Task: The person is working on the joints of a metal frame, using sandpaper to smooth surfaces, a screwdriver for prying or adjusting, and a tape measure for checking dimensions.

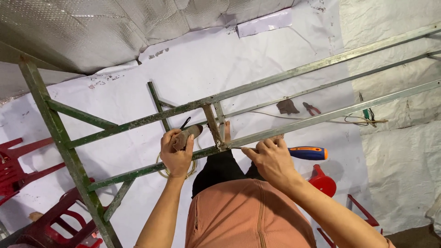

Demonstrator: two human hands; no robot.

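The person stands over a long green metal frame (138, 120) of thin angle bars, both arms reaching down to its nearer rail. The right hand (271, 158) is closed around a screwdriver (307, 153) with a blue and orange handle; the handle sticks out to the right of the knuckles, and the shaft runs left from the fingers to the joint where a short cross-bar (212, 124) meets the rail. The left hand (177, 154) is wrapped over that same rail, just left of the joint, and clamps a worn brown tool (187, 136) with a dark handle against the bar. A loop of pale cord (161, 169) hangs below this hand.

Room to move is tight between the bars: the rails run in close parallel lines away to the right of the right hand, and the slanted braces hem in the left hand on its far side. Beyond the rails, past the right hand, a pair of red-handled pliers (311, 108) and a dark scrap (287, 107) lie on the white sheeting (206, 59), near a thin cable. Red plastic chairs (20, 160) crowd the space left of the left hand, and another red piece (321, 180) sits just under the right wrist. A pale folded paper (265, 22) lies far above both hands, at the edge of a silvery quilted cover (92, 27).
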